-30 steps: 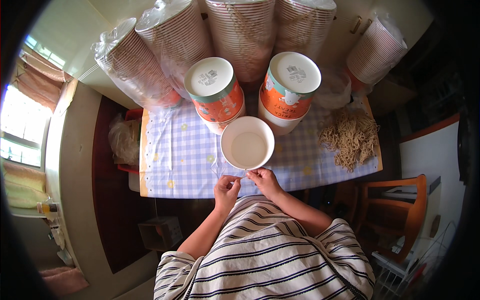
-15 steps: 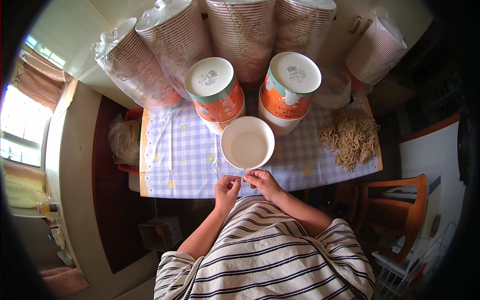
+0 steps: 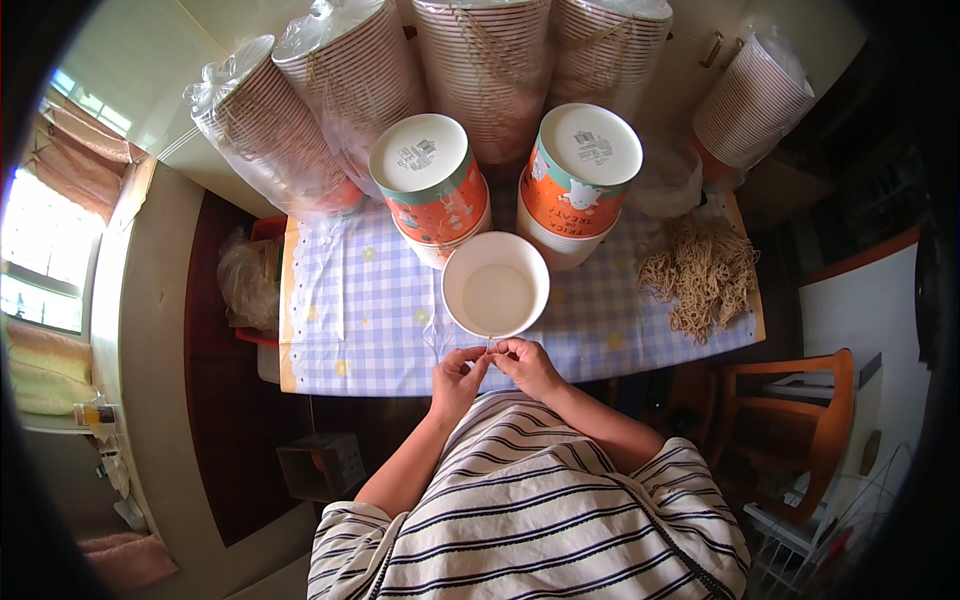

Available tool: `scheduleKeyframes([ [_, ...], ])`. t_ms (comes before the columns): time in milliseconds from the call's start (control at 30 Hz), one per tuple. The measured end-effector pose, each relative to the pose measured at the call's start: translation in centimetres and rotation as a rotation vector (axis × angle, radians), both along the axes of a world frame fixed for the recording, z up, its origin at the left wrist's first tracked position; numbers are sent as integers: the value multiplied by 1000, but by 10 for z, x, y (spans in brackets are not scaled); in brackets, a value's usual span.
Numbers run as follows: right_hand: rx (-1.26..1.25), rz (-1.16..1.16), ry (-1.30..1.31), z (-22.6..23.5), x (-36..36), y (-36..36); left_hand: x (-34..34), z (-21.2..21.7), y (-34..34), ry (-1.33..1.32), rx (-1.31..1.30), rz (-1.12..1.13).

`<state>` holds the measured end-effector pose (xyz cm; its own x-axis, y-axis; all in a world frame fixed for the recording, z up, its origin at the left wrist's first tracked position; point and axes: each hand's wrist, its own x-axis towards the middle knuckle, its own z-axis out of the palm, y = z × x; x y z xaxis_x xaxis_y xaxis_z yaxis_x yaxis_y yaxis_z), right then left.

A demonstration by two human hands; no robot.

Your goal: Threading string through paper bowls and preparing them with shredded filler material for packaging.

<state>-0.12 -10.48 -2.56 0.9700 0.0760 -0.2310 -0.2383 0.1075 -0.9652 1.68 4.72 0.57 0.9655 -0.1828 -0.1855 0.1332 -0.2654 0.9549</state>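
A white-lined paper bucket (image 3: 496, 287) stands mouth up near the table's front edge. Just in front of its near rim, my left hand (image 3: 459, 377) and my right hand (image 3: 526, 367) meet, fingertips pinched together. Between them is a thin pale cord (image 3: 489, 342), running up to the bucket's rim; its end is hidden by my fingers. Behind the bucket stand two upside-down stacks of orange and green printed buckets, the left stack (image 3: 435, 205) and the right stack (image 3: 573, 200). On the table's right side lies a tangled heap of tan cords (image 3: 700, 275).
A blue checked tablecloth (image 3: 360, 330) covers the table. Tall plastic-wrapped bucket stacks (image 3: 480, 70) line the back, with another wrapped stack (image 3: 755, 110) at far right. Crumpled clear plastic (image 3: 248, 280) sits left of the table. A wooden chair (image 3: 835, 430) stands at the lower right.
My left hand has shifted slightly up and right, bringing its fingertips against those of my right hand. The bucket and stacks have stayed in place.
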Motion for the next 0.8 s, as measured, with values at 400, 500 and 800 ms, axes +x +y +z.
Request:
scheduleKeyframes([
  [400,-210,-75,-58,16,1,0,2,-11,7,144,-204,87],
  [500,-164,-62,-34,16,0,-1,5,0,5,211,-250,75],
  [800,-288,-86,-113,21,0,2,8,1,3,197,-3,10],
])
